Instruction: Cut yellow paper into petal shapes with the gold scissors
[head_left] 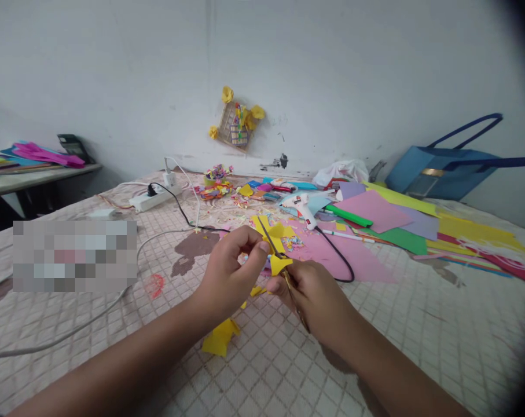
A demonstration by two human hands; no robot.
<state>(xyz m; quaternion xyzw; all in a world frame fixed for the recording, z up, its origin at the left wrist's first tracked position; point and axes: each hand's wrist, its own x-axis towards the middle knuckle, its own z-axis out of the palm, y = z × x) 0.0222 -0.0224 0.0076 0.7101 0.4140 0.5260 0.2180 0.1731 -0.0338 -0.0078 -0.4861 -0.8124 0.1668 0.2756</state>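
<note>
My right hand (316,292) is closed around a pair of scissors (289,282), whose blades point up and to the left. Across the scissors, by the right hand's fingers, lies a small curved piece of yellow paper (280,264). My left hand (232,269) has its thumb and fingers pressed together right beside the blades; what they pinch, if anything, is hidden. Just beyond the hands, cut yellow paper (276,229) lies on the table. A folded yellow scrap (221,337) rests below my left wrist.
A white glue gun (300,207) with a black cord stands on pink paper (353,258). Coloured sheets (375,209) spread to the right, near a blue bag (440,171). A power strip (154,198) and cables occupy the left. A flower-trimmed decoration (238,123) hangs on the wall.
</note>
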